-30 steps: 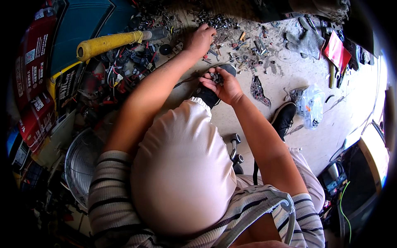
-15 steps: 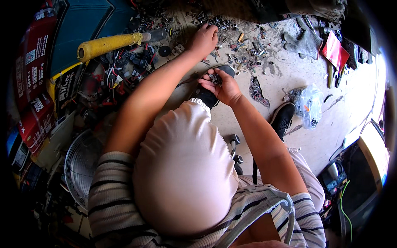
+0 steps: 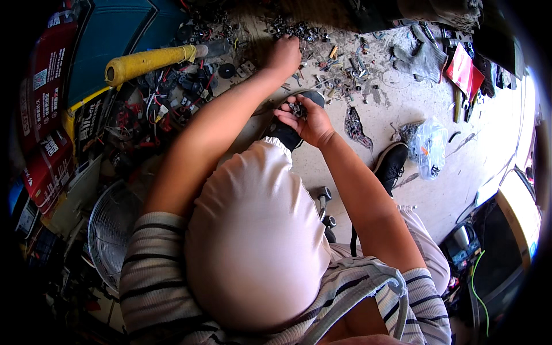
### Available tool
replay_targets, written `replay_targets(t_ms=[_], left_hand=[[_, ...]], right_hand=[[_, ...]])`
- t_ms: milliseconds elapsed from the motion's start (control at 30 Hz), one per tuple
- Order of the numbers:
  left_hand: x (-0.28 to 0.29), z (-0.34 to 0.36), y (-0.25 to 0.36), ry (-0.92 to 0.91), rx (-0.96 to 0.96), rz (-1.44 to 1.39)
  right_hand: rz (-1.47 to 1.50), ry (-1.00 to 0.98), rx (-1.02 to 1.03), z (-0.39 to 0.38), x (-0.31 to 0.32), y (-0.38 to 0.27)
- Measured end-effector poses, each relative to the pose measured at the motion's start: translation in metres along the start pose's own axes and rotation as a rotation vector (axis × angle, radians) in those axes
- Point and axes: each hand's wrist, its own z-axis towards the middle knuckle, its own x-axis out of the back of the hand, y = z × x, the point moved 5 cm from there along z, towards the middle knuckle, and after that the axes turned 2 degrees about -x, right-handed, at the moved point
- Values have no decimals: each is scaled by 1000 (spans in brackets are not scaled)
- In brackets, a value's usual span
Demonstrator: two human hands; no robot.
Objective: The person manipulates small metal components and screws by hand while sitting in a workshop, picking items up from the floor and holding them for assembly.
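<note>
A right hand point(image 3: 313, 125) grips small parts point(image 3: 297, 109), too jumbled to count, above one shoe point(image 3: 316, 98) of two; the left hand point(image 3: 282, 56), its grip impossible to tell, reaches pieces point(image 3: 299, 29) scattered on the floor point(image 3: 440, 201).

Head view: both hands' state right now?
Left hand: at the hardware pile; fingertips' grip cannot be told.
Right hand: cupped, holding small parts.

Left arm point(image 3: 213, 129): extended forward | left hand point(image 3: 283, 56): back uppermost, tips obscured | right forearm point(image 3: 362, 181): angled inward | right hand point(image 3: 314, 123): cupped, fingers point(image 3: 287, 121) curled
</note>
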Motion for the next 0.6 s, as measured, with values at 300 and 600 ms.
replay_targets(t_ms=[300, 600], left_hand=[[47, -61, 22, -173, 232, -564], [77, -90, 50, -321, -244, -515]], right_hand=[[7, 11, 22, -1, 1, -1], [72, 21, 8, 1, 5, 0]])
